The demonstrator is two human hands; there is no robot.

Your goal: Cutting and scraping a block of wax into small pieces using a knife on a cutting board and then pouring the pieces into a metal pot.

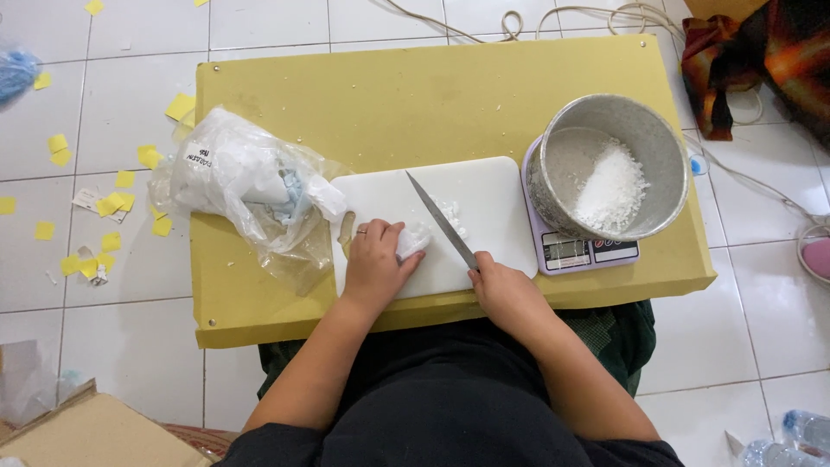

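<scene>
A white cutting board lies on a low yellow table. My left hand presses a white lump onto the board. My right hand grips the handle of a knife, whose blade slants up and left across the board, right beside the lump. Small white cut pieces lie just right of the blade. A ring is on my left hand.
A metal bowl holding white chopped bits stands on a small kitchen scale at the table's right. A crumpled clear plastic bag lies at the left. Yellow paper scraps litter the tiled floor; a cord runs behind.
</scene>
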